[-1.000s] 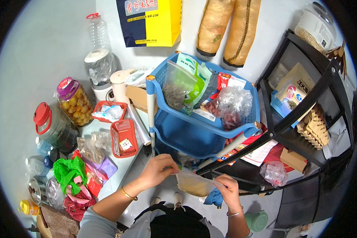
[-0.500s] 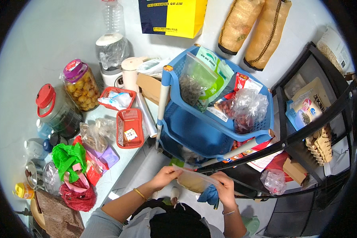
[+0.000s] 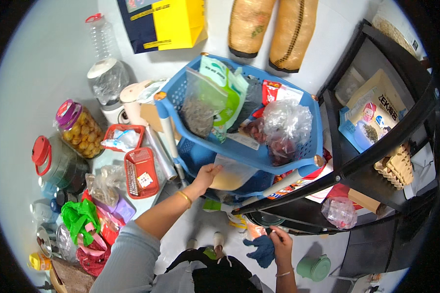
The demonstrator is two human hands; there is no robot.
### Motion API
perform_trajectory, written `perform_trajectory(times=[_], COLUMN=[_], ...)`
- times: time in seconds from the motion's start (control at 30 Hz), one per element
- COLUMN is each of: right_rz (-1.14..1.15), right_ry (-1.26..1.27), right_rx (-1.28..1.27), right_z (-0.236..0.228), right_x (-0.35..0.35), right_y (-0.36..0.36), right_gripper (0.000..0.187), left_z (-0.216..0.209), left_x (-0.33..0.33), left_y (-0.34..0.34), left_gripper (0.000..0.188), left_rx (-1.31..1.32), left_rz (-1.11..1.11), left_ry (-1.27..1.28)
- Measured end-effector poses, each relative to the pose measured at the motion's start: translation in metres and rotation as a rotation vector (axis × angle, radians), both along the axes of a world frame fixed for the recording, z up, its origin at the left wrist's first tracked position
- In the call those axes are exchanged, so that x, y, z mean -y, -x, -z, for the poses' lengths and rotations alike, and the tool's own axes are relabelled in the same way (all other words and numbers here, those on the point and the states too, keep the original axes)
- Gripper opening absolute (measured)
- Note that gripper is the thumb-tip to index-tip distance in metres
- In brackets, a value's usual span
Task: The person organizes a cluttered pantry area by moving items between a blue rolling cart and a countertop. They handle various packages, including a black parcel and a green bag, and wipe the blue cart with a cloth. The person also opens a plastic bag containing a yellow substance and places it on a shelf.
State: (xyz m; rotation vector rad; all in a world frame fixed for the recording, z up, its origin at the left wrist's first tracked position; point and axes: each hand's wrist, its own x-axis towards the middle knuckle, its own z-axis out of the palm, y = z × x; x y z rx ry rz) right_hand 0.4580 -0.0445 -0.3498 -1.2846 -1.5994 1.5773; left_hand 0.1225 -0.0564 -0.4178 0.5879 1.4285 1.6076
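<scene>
My left hand [image 3: 208, 177] pinches the edge of a clear plastic bag [image 3: 228, 177] with something pale yellow at its bottom. That bag hangs at the open front of a blue tiered plastic rack [image 3: 252, 157], by its middle shelf. Lower right, my right hand [image 3: 281, 242] is closed on a crumpled dark blue cloth [image 3: 260, 250]. In the rack's top basket lie a green-and-white pouch [image 3: 230, 93], a clear bag of dark dried stuff [image 3: 200, 110] and a clear bag of dark red pieces [image 3: 283, 129].
Left, a table carries red baskets [image 3: 142, 171], a jar of yellow fruit [image 3: 80, 132], a red-lidded jar [image 3: 58, 158] and a green plastic bag [image 3: 78, 219]. A black shelf unit [image 3: 347, 171] stands right. A green lidded bin [image 3: 314, 267] is on the floor.
Both hands held the bag before; now only my left hand does, and it has moved forward to the rack. My right hand has drawn away with the blue cloth. The view has shifted.
</scene>
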Motion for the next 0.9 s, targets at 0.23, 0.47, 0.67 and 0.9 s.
perform_trajectory(times=[0.23,0.47,0.67,0.9], right_rz=[0.220,0.290,0.100,0.028], right_ry=[0.142,0.213,0.149,0.205], right_rx=[0.075,0.179,0.329,0.340], right_z=[0.021,0.033,0.025,0.026], right_x=[0.003,-0.004,-0.013,-0.025], right_y=[-0.057,-0.076,-0.067,-0.046], right_gripper=[0.020,0.018,0.027,0.019], left_z=[0.064,0.127,0.160,0.181], left_x=[-0.117,-0.171,-0.202,-0.197], left_y=[0.001,-0.058,-0.096,-0.106], left_gripper=[0.017,0.017,0.020,0.025], left_rx=[-0.070,-0.190,-0.382,-0.509], left_rz=[-0.246,-0.104,0.020,0.108], left_ry=[0.101,0.075,0.013,-0.061])
